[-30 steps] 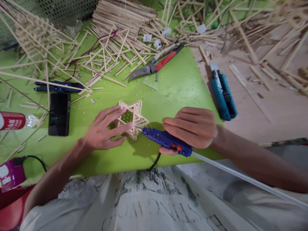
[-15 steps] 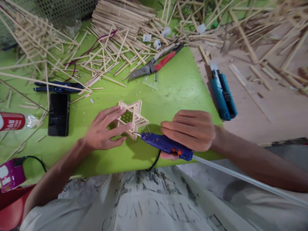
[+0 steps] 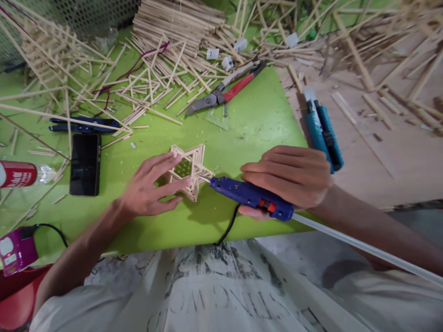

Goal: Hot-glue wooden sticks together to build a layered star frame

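We have a six-pointed star of thin wooden sticks on the green table, near the edge closest to our body and between our two hands. Our left hand is spread wide, a couple of fingertips resting on the star's left and lower parts without wrapping round it. Our right hand is wrapped around a blue glue gun, a long translucent glue stick running out of its rear and its metal nozzle pointing at the star's right side; from above, we cannot quite tell whether the tip touches the wood or hovers just over it. We judge the star to be very light, dry and stiff along each stick, but fragile where the layered ends meet, so it could skid or rack under a sideways push. Light pressure from above suits it; for lifting, we would pinch opposite outer sides across the full stack, away from any fresh glue and well clear of the nozzle, which is probably hot. The gun looks heavier, and its thick plastic body gives us a sure hold.
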The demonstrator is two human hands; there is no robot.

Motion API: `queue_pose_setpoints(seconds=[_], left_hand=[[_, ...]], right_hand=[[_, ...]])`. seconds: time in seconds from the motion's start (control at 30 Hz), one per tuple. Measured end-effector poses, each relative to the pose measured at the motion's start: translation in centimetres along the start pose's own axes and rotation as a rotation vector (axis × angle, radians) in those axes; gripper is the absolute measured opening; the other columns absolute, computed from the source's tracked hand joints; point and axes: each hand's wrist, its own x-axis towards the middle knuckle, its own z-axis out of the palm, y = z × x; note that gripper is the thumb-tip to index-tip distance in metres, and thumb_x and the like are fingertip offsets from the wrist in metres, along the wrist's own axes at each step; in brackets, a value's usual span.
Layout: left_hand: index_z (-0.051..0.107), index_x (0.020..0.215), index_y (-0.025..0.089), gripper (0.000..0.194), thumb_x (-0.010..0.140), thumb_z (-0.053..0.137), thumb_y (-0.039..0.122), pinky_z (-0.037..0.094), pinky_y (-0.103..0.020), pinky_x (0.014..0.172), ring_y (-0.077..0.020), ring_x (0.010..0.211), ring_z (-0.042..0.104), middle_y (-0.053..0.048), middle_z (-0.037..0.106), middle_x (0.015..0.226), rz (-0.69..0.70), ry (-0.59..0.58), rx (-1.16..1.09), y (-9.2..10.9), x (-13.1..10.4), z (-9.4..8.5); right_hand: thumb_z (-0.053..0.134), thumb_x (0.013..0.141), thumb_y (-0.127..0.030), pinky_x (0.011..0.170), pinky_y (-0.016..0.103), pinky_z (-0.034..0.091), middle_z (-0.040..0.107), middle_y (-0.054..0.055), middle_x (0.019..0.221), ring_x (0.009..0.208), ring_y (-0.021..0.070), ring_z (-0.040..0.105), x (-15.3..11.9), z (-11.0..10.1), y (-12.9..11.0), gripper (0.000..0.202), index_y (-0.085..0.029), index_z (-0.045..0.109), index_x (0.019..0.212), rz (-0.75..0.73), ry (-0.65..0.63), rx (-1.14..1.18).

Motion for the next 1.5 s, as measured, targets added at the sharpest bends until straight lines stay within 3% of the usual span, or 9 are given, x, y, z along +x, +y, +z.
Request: queue_pose_setpoints(seconds=[0.1, 0.23, 0.5, 0.77, 0.83, 0.93, 1.1, 1.3, 1.5], left_hand=[[0.054, 0.155, 0.034, 0.076, 0.085, 0.085, 0.033, 0.059, -0.054, 0.113, -0.0359, 0.150, 0.055, -0.014, 0.051, 0.166, 0.010, -0.004, 0.010, 0.0, 0.0, 0.0], [0.053, 0.156, 0.038, 0.080, 0.084, 0.086, 0.033, 0.058, -0.054, 0.113, -0.0355, 0.150, 0.055, -0.011, 0.049, 0.168, -0.004, 0.004, 0.000, 0.0, -0.1, 0.1], [0.054, 0.155, 0.034, 0.076, 0.085, 0.085, 0.032, 0.058, -0.053, 0.113, -0.0350, 0.149, 0.056, -0.014, 0.050, 0.166, 0.005, 0.012, 0.018, 0.2, 0.1, 0.0], [0.055, 0.151, 0.036, 0.069, 0.088, 0.083, 0.034, 0.060, -0.053, 0.112, -0.0328, 0.148, 0.056, -0.013, 0.055, 0.160, -0.005, 0.001, 0.059, 0.3, 0.2, 0.0], [0.057, 0.150, 0.035, 0.068, 0.087, 0.083, 0.033, 0.059, -0.053, 0.112, -0.0330, 0.149, 0.056, -0.013, 0.054, 0.161, -0.005, 0.002, 0.053, 0.3, 0.1, 0.0], [0.059, 0.148, 0.033, 0.066, 0.087, 0.084, 0.034, 0.058, -0.053, 0.113, -0.0343, 0.149, 0.055, -0.014, 0.053, 0.162, -0.006, 0.004, 0.046, 0.3, 0.0, 0.1], [0.061, 0.145, 0.035, 0.062, 0.087, 0.083, 0.037, 0.057, -0.055, 0.113, -0.0344, 0.147, 0.057, -0.013, 0.055, 0.160, -0.022, 0.014, 0.041, 0.3, 0.1, 0.3], [0.065, 0.138, 0.030, 0.055, 0.087, 0.083, 0.035, 0.056, -0.057, 0.114, -0.0365, 0.148, 0.056, -0.014, 0.057, 0.156, -0.034, 0.020, 0.013, 0.7, 0.7, 0.0], [0.061, 0.143, 0.039, 0.062, 0.086, 0.084, 0.036, 0.055, -0.060, 0.115, -0.0365, 0.149, 0.054, -0.009, 0.055, 0.159, -0.079, 0.010, -0.014, 0.7, 0.7, 0.0]], right_hand=[[0.062, 0.102, -0.049, 0.056, 0.034, 0.056, 0.075, 0.007, 0.074, 0.059, 0.0173, 0.063, 0.2, -0.1, 0.0, 0.037, -0.018, 0.069, 0.082, 0.027, -0.016, 0.086], [0.063, 0.102, -0.045, 0.062, 0.038, 0.060, 0.077, 0.013, 0.077, 0.065, 0.0218, 0.070, 0.0, -0.2, 0.6, 0.034, -0.014, 0.069, 0.093, 0.086, 0.048, 0.185], [0.057, 0.104, -0.043, 0.063, 0.034, 0.060, 0.077, 0.009, 0.077, 0.065, 0.0196, 0.072, -0.4, 0.0, 1.7, 0.028, -0.020, 0.069, 0.094, 0.246, 0.093, 0.422], [0.059, 0.105, -0.041, 0.067, 0.034, 0.059, 0.077, 0.012, 0.080, 0.071, 0.0199, 0.073, -0.5, -0.5, 1.8, 0.028, -0.018, 0.071, 0.094, 0.303, 0.050, 0.515], [0.064, 0.103, -0.039, 0.066, 0.033, 0.058, 0.076, 0.009, 0.078, 0.070, 0.0187, 0.072, -0.5, -0.4, 1.8, 0.024, -0.019, 0.070, 0.092, 0.305, 0.004, 0.508], [0.056, 0.108, -0.044, 0.068, 0.033, 0.058, 0.076, 0.008, 0.078, 0.072, 0.0178, 0.072, -0.6, -0.2, 1.7, 0.031, -0.020, 0.068, 0.092, 0.261, -0.080, 0.609], [0.055, 0.109, -0.039, 0.069, 0.034, 0.058, 0.078, 0.012, 0.085, 0.078, 0.0199, 0.074, -0.7, -0.3, 1.5, 0.031, -0.015, 0.071, 0.097, 0.352, 0.004, 0.613], [0.064, 0.104, -0.047, 0.060, 0.030, 0.055, 0.076, 0.006, 0.077, 0.068, 0.0174, 0.072, -1.0, 0.6, 1.4, 0.032, -0.019, 0.072, 0.089, 0.394, 0.148, 0.611], [0.065, 0.102, -0.045, 0.060, 0.031, 0.055, 0.076, 0.005, 0.078, 0.069, 0.0183, 0.073, -1.0, 0.9, 1.3, 0.030, -0.019, 0.073, 0.090, 0.384, 0.169, 0.608]])
